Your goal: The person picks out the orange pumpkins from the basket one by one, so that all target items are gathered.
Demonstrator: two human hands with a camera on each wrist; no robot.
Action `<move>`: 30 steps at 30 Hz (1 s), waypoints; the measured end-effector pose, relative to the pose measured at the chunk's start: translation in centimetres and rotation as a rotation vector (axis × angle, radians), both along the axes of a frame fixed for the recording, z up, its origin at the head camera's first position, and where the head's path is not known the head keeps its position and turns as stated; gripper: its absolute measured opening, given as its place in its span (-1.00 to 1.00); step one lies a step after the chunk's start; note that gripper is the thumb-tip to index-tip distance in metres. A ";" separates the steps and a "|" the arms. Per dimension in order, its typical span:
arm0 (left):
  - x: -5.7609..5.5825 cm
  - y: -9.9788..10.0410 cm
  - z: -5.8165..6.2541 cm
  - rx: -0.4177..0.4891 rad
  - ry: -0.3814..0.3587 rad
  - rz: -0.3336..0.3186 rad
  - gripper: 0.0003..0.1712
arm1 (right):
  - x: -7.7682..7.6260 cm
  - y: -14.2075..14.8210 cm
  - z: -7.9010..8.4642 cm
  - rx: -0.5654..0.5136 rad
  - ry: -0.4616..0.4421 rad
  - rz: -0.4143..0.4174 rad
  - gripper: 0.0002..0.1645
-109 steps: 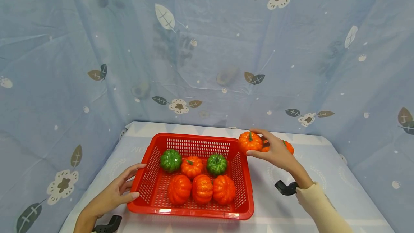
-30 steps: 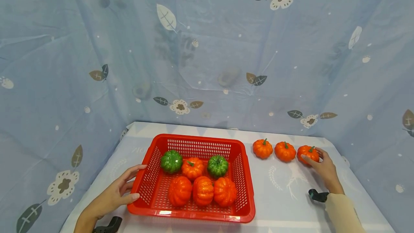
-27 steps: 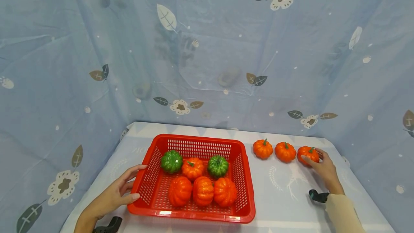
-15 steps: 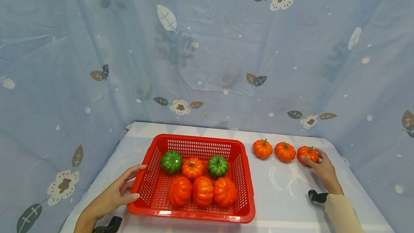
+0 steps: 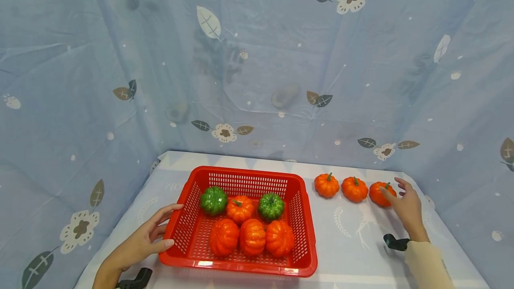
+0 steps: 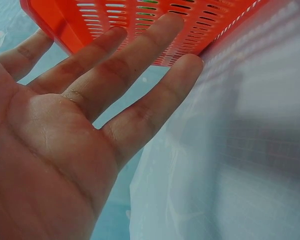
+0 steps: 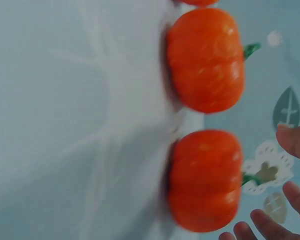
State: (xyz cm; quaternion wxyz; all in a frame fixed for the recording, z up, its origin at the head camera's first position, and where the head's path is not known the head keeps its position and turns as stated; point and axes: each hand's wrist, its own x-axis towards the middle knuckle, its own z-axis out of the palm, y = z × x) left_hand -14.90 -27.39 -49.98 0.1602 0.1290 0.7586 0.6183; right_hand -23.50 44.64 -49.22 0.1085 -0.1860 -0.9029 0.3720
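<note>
With its thumb and fingers spread wide, the right hand (image 5: 408,208) hovers just beside the right-end small, glossy, orange ribbed pumpkin (image 7: 205,181) with a green stem, and has hold of nothing. That pumpkin sits on the pale blue-and-white printed tablecloth (image 5: 345,253), last in a row of three beyond the basket's right side; its two orange mates (image 5: 354,190) (image 5: 326,186) lie to its left. The left hand (image 5: 138,243), fingers mostly straight and apart, rests against the left side of the red perforated plastic basket (image 5: 241,268), steadying rather than clasping it, apparently. Pumpkin looks like hollow plastic or foam: probably light, stiff, slightly slick, hard to break; best hold is across the ribbed sides, not the thin stem. Only a narrow gap separates it from the middle pumpkin. Tablecloth's back edge and the blue floral curtain (image 5: 257,70) are close behind, right edge near the hand; more room lies frontward, between basket and right forearm.
</note>
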 end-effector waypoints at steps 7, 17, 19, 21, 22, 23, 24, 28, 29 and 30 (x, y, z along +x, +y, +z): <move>0.0 0.0 0.3 0.004 -0.010 0.001 -0.10 | -0.2 -3.2 3.1 0.022 0.103 0.117 0.03; -0.1 0.1 0.2 0.006 -0.006 0.001 -0.10 | -0.3 -9.3 6.9 0.068 0.234 0.333 -0.05; -0.2 0.1 0.1 0.007 0.001 -0.002 -0.10 | -0.4 -10.4 7.4 0.086 0.261 0.377 -0.07; -0.2 0.1 0.1 0.010 0.005 -0.004 -0.10 | -0.5 -11.6 7.8 0.091 0.288 0.420 -0.10; -0.3 0.1 0.1 0.011 0.006 -0.004 -0.10 | -0.6 -12.1 7.9 0.093 0.303 0.442 -0.11; -0.3 0.1 0.1 0.014 0.006 -0.005 -0.10 | -0.6 -12.7 8.1 0.094 0.315 0.462 -0.12; -0.3 0.1 0.0 0.015 0.006 -0.005 -0.10 | -0.6 -13.3 8.3 0.088 0.324 0.483 -0.12; -0.2 0.0 0.0 0.015 0.010 -0.007 -0.10 | -0.5 -15.6 8.9 0.083 0.347 0.562 -0.13; -0.2 0.0 0.0 0.017 0.009 -0.008 -0.10 | -0.5 -16.1 9.0 0.084 0.349 0.580 -0.13; -0.1 0.0 0.0 0.017 0.009 -0.010 -0.10 | -0.4 -16.7 9.2 0.085 0.349 0.597 -0.12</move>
